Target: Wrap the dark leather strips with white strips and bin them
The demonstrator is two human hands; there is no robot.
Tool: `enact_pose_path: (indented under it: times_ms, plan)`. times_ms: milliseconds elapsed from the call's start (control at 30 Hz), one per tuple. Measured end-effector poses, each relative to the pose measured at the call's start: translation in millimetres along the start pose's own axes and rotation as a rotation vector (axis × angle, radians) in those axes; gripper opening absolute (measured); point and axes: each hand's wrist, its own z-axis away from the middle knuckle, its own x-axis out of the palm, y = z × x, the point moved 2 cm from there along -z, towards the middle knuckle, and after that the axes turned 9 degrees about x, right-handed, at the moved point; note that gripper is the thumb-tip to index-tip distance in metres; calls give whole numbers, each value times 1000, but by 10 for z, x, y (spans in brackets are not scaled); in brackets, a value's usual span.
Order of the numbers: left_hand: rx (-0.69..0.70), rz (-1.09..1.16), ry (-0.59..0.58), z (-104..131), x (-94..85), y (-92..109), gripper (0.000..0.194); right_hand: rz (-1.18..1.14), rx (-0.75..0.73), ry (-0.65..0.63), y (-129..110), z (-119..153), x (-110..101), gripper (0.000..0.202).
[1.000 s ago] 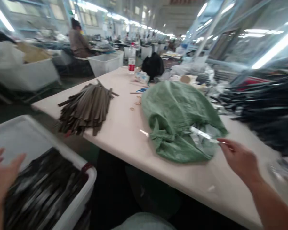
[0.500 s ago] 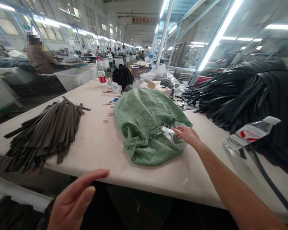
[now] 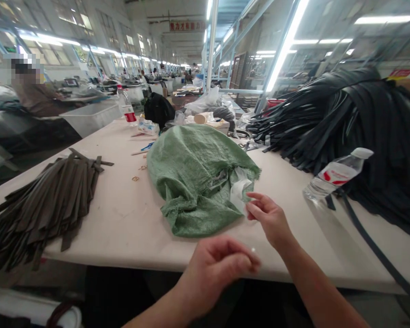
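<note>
Table (image 3: 118,218) across foreground; sack (image 3: 194,177) mid-table, toward front edge. Left of it, bundle of strips (image 3: 63,196), partly over near edge; bin (image 3: 34,300) below, lower left. Rings (image 3: 135,178) between sack and bundle, closer to sack. Behind sack: roll (image 3: 201,118), then plastic bag (image 3: 205,101); second bag (image 3: 159,110) left of these, packet (image 3: 148,128) just before it, bottle (image 3: 126,108) farther left. Right of sack: another bottle (image 3: 335,175), before heap of straps (image 3: 348,114). Right hand (image 3: 268,218) at sack's right front; left hand (image 3: 222,264) before sack, above near edge
</note>
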Motion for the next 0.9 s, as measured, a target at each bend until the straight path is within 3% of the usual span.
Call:
enact_pose_path:
  times_ms: [100,233,367,500,600,667,800,900]
  plan:
    - [-89,9,-67,-433,78,-413,48,-48,5,14,86,322,-10,35]
    - [-229,141,-93,-650,113,-822,50,-43,-17,15,238,567,-43,30]
    - [-183,72,-84,-676,167,-897,42,15,-38,59,354,650,-119,28]
    - [-47,-142,-64,-744,167,-819,33,132,-78,87,387,657,-212,26]
    - [5,-207,-34,-881,45,-590,29,301,-163,157,420,616,-319,25]
    - [1,-144,13,-999,-101,-302,29,411,-213,184,474,572,-401,24]
    - [130,22,186,-1149,-442,583,18,552,-248,149,583,476,-519,24]
    - [336,124,316,-1040,-655,1303,12,600,-292,171,545,410,-540,24]
